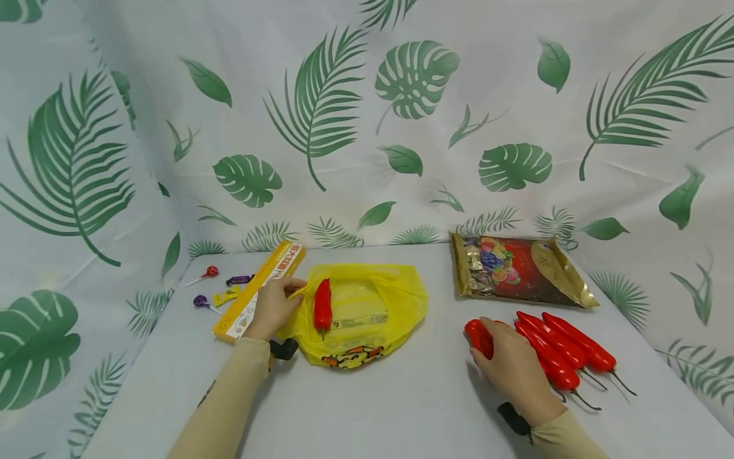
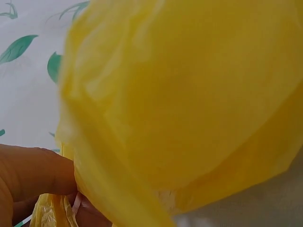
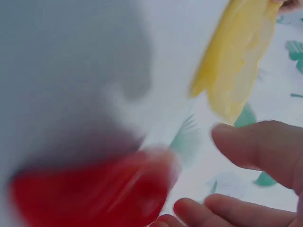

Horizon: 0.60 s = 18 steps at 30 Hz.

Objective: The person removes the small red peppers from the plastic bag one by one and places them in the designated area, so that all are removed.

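Note:
A yellow plastic bag (image 1: 408, 299) lies on the table with its mouth spread. My left hand (image 1: 274, 309) pinches the left edge of its mouth; the left wrist view shows the gathered film between thumb and fingers. One red chili pepper (image 1: 323, 306) lies in the bag's left part. On the right, my right hand (image 1: 513, 363) is over another red chili pepper (image 1: 474, 330), partly hidden by the hand. Seen from the right wrist, the thumb (image 3: 236, 142) stands apart from the fingers, and the fingertips are right at this blurred pepper (image 3: 99, 191).
Several more red chili peppers (image 1: 579, 341) lie just right of my right hand. Behind them is a gold and brown candy package (image 1: 527, 271). Left of the bag lie a long yellow box (image 1: 246, 309), a red lollipop (image 1: 211, 271), a purple lollipop (image 1: 200, 300) and small wrapped sweets (image 1: 227, 295).

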Each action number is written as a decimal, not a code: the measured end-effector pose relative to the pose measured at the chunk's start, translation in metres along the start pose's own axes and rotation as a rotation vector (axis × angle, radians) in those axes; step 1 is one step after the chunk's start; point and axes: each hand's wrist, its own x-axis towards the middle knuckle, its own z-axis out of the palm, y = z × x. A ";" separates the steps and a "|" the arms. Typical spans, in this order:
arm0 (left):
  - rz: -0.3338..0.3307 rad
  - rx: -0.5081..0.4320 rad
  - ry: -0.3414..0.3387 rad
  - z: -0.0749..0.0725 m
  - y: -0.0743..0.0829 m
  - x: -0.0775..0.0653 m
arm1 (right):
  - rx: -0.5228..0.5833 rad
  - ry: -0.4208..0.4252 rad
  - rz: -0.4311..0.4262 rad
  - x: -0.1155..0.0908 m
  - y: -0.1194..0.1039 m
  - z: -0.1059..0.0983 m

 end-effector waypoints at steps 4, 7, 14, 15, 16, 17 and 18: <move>-0.006 -0.012 -0.002 0.002 0.000 0.001 | 0.094 0.030 -0.114 0.015 -0.021 0.009; -0.009 -0.018 -0.012 0.006 -0.001 0.002 | 0.183 0.009 -0.201 0.030 -0.042 0.023; 0.009 -0.021 -0.031 0.011 0.000 0.001 | 0.391 -0.140 -0.227 0.069 -0.110 0.061; 0.010 -0.027 -0.031 0.012 0.001 0.002 | 0.422 -0.166 -0.221 0.075 -0.119 0.065; 0.012 -0.032 -0.032 0.012 0.001 0.002 | 0.452 -0.196 -0.208 0.081 -0.129 0.070; 0.010 -0.038 -0.035 0.013 0.002 0.002 | 0.475 -0.224 -0.194 0.087 -0.137 0.075; 0.005 -0.041 -0.038 0.013 0.003 0.002 | 0.491 -0.250 -0.180 0.092 -0.145 0.080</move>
